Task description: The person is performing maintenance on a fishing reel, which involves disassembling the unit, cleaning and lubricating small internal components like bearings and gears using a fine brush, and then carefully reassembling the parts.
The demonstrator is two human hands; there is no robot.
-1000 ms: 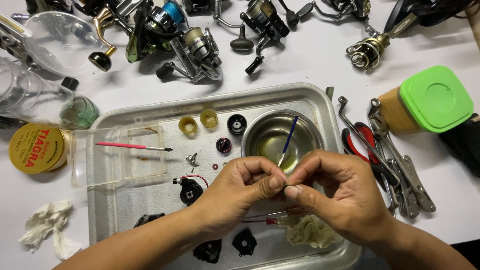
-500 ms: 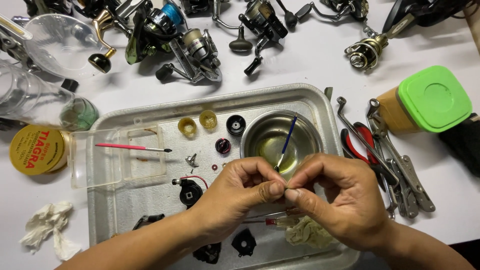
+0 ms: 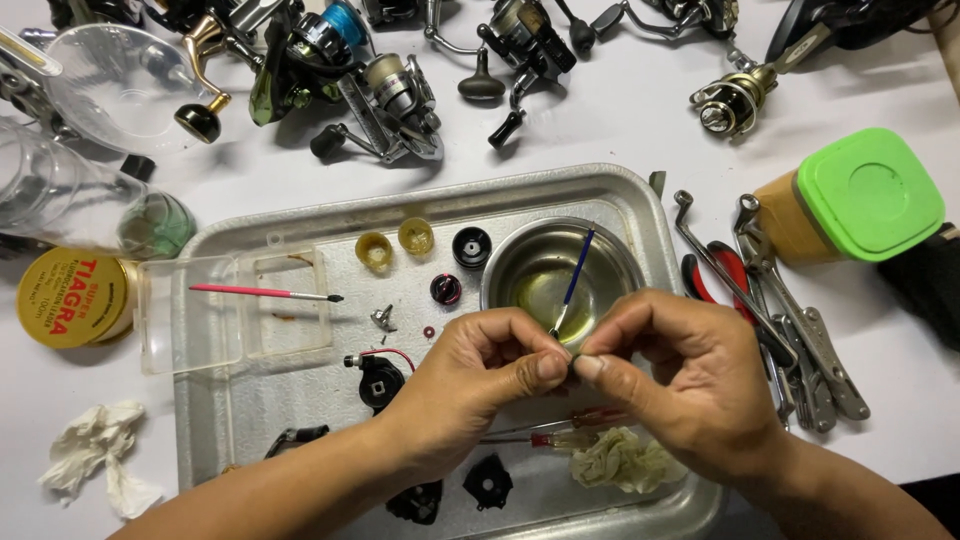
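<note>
Left hand [image 3: 480,375] and right hand [image 3: 690,385] pinched tiny part, too small to identify, above metal tray [image 3: 640,200]. Dismantled reel pieces [image 3: 380,378] lay loose; reassembly seemingly unfinished.

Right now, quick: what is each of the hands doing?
Left hand: closed, fingertips pinching a tiny part, too small to identify, over the metal tray.
Right hand: closed, pinching the same tiny part from the other side.

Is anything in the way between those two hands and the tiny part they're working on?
Nothing visible. The left hand and right hand already pinch the tiny dark part between their fingertips, above the silver metal tray, just in front of the round steel bowl.
</note>
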